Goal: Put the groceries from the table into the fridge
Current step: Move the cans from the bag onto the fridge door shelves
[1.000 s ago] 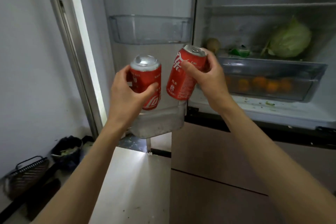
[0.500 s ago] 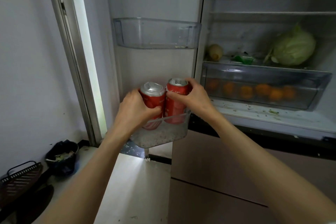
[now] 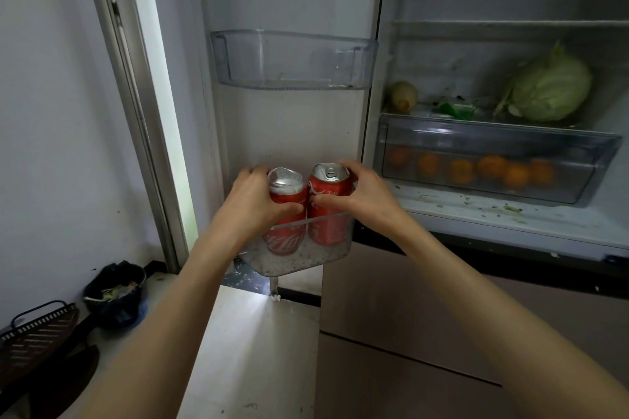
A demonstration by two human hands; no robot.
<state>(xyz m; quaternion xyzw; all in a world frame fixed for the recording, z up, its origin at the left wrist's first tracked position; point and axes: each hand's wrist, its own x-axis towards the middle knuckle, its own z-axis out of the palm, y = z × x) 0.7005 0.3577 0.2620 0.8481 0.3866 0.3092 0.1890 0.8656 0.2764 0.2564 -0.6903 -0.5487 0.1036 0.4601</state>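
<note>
- Both cans are now sitting down inside the lower door bin (image 3: 299,258) of the open fridge, where a second ago they were being carried at chest height in front of the door; the placing step is looking all but done.
- The left hand (image 3: 252,204) is wrapping its fingers round the left can (image 3: 287,214), and the right hand (image 3: 360,196) is gripping the right can (image 3: 328,211) near its top; neither is letting go yet.
- The two cans are standing upright, side by side and touching, their lower halves showing through the bin's clear front wall.
- Judging from this, releasing both and going back for more groceries is what is remaining.
- Counting: two red cans, two door bins with the upper door bin (image 3: 294,59) holding nothing visible, one cabbage (image 3: 549,88) on the shelf, and about six oranges (image 3: 490,168) blurring behind the crisper drawer front.
</note>
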